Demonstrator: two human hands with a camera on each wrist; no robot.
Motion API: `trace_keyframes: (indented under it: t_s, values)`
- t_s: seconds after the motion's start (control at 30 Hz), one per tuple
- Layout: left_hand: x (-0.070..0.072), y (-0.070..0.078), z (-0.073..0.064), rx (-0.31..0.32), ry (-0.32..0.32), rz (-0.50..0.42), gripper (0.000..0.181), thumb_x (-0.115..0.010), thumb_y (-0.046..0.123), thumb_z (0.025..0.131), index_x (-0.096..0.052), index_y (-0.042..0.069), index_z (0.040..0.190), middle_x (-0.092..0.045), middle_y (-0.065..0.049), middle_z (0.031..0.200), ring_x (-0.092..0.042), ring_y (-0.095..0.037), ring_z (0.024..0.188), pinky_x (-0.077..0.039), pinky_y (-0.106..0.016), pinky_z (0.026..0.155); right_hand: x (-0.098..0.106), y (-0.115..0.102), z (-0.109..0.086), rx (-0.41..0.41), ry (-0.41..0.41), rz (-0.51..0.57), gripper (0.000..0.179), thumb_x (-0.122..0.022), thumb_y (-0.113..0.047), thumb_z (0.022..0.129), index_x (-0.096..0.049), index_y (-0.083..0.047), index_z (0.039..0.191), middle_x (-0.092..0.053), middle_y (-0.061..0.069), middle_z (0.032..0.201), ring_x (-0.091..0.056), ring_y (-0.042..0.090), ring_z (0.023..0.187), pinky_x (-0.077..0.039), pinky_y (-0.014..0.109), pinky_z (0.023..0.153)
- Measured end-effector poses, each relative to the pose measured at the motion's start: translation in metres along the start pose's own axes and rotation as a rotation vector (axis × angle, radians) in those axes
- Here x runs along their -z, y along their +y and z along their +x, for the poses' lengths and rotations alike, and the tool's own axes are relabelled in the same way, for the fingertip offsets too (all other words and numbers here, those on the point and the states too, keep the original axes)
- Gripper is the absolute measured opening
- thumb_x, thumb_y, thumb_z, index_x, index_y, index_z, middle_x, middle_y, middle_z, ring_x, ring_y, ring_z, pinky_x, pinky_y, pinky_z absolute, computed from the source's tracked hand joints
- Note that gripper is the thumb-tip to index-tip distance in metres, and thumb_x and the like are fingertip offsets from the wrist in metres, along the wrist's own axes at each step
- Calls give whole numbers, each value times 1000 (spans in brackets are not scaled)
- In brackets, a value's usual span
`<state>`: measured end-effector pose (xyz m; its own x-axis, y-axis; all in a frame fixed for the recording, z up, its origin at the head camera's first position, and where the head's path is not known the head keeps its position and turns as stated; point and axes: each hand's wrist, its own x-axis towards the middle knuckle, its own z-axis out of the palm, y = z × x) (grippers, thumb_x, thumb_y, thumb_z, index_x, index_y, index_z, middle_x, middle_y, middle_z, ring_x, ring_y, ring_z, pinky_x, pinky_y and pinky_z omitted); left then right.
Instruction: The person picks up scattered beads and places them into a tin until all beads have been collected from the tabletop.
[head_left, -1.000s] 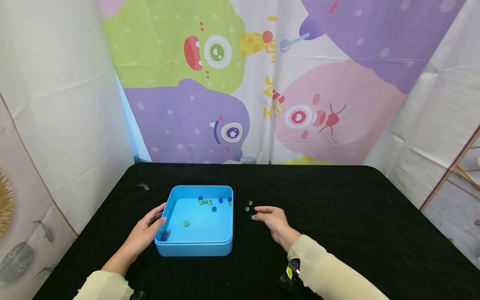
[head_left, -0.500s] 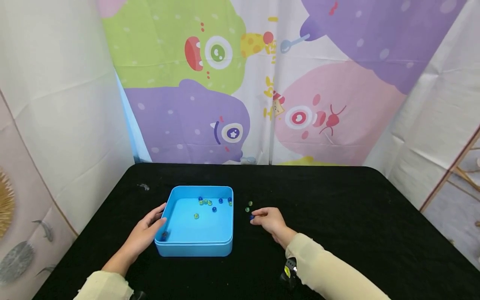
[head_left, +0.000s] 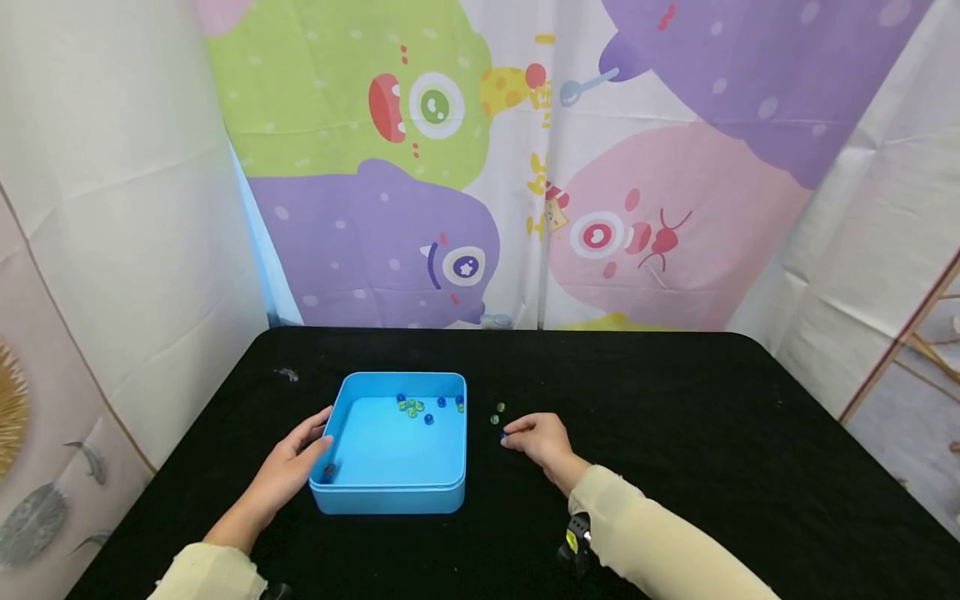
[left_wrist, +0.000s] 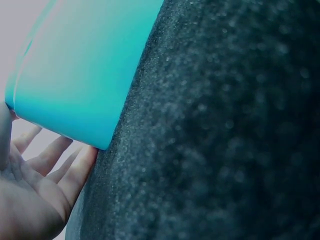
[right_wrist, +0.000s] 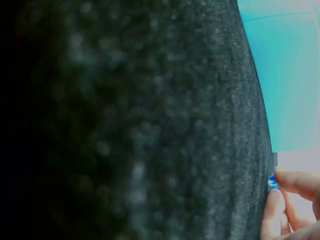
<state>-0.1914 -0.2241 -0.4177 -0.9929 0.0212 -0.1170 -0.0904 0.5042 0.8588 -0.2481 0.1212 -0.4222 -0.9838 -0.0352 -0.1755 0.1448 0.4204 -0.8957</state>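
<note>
My right hand (head_left: 542,439) pinches a blue marble (head_left: 503,435) between thumb and fingertips, low over the black cloth. In the right wrist view the marble (right_wrist: 272,181) shows between the fingers. Two green marbles (head_left: 494,419) lie just beyond those fingertips. A light-blue square box (head_left: 390,498) stands to the left, holding several blue and green marbles (head_left: 412,408), mostly near its back wall. My left hand (head_left: 288,460) touches the box's left side, its thumb at the rim. The left wrist view shows its extended fingers (left_wrist: 75,175) against the outer wall.
Black cloth (head_left: 675,433) covers the table. A small clear scrap (head_left: 287,373) lies at the back left. Behind the table hangs a curtain (head_left: 525,167) with cartoon figures.
A green marble in the box has rolled back and right, joining the group near the back wall. My right hand has shifted slightly left, still at the blue marble; the left hand stays put.
</note>
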Motion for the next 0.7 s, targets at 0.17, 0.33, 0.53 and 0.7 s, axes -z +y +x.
trace_keyframes:
  t_s: [0.17,0.33,0.53,0.7]
  values:
    - [0,-1,0,-3,-1,3,59,-38,37,100,-17,12,149,-28,-27,142,-32,-49,125,-38,-61,92,1,2,0,-40,20,54,11,-70,-8,82,-69,-4,92,-65,7,94,-62,21,84,-48,44,84]
    - [1,0,-1,-6,-5,6,58,-38,35,100,-17,11,149,-29,-28,142,-32,-49,124,-38,-61,92,1,1,2,-94,25,147,17,-69,-12,83,-69,-5,98,-64,9,103,-62,23,92,-43,49,92]
    - [1,2,-3,-16,-4,6,57,-38,32,100,-18,10,149,-29,-29,141,-33,-49,124,-39,-60,91,-3,1,4,-127,51,262,22,-70,-15,83,-68,-5,102,-63,9,107,-60,22,92,-45,42,91]
    - [1,3,-2,-19,-4,9,57,-38,33,100,-18,10,149,-29,-29,141,-34,-49,123,-40,-59,90,-6,-4,4,-116,62,299,23,-71,-16,82,-68,-5,102,-64,9,107,-60,22,91,-46,41,91]
